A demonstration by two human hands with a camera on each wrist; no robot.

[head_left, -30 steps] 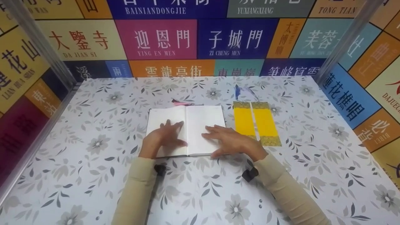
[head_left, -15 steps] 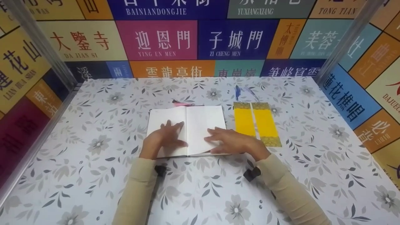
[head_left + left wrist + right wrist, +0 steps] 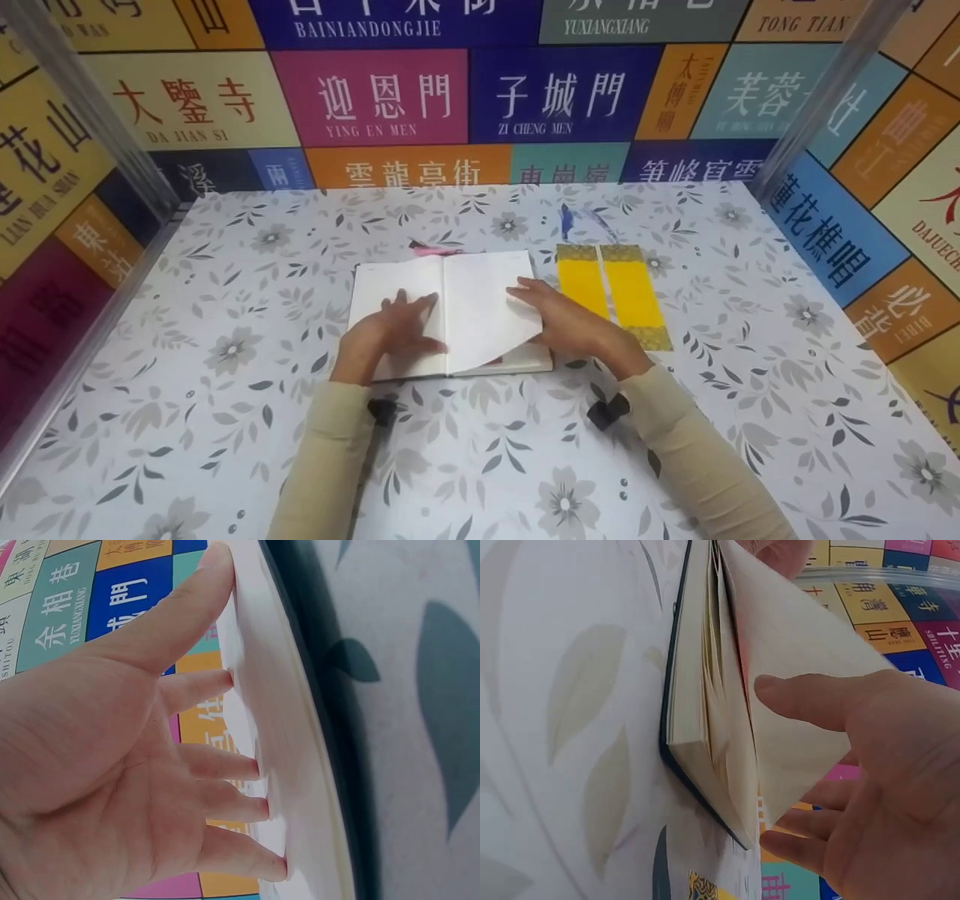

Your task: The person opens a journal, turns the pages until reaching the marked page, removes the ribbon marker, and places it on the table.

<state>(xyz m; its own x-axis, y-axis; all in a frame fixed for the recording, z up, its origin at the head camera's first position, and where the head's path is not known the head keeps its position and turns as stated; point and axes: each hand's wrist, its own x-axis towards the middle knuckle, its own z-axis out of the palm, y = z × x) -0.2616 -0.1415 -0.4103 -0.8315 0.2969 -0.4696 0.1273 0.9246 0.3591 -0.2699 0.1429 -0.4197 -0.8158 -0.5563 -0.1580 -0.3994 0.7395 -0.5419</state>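
A notebook (image 3: 375,283) with a dark cover lies open on the table, its visible pages blank. My left hand (image 3: 394,324) rests on the left page, fingers spread and fingertips pressing the paper. On the right side, my right hand (image 3: 574,324) holds the outer edge of a lifted page (image 3: 484,307). The right wrist view shows the thumb (image 3: 791,694) under this page and the other fingers beyond it. Below the raised lower corner a small red patch (image 3: 495,361) shows inside the notebook.
Two yellow strips with patterned gold ends, a left strip (image 3: 581,281) and a right strip (image 3: 636,292), lie right of the notebook. A blue tassel (image 3: 568,223) extends behind them. A pink tassel (image 3: 435,250) sticks out behind the notebook. The tablecloth (image 3: 225,420) is floral.
The right hand has moved from lying on the right page to its outer edge and raised that page, exposing the red patch beneath. The left hand has stayed in place.
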